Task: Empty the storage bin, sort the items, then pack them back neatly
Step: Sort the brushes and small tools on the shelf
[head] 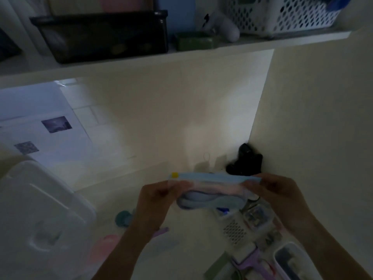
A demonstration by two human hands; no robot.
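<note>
Both my hands hold a clear zip pouch (212, 190) with a light blue zip strip and a yellow slider at its left end. Soft pink and pale blue items fill it. My left hand (155, 201) grips its left end, my right hand (276, 193) its right end, above the white surface. A white storage bin lid or bin (38, 215) lies at the lower left. Sorted small items lie at the lower right: a white perforated grater-like piece (234, 232), a small clear box (255, 216), a purple tool (252, 261).
A black object (245, 161) sits in the corner by the wall. A teal round item (123, 218) and a pink item (105, 245) lie below my left arm. A white tray (290, 259) is at the bottom right. Above, a shelf holds a dark bin (105, 35) and a white perforated basket (282, 13).
</note>
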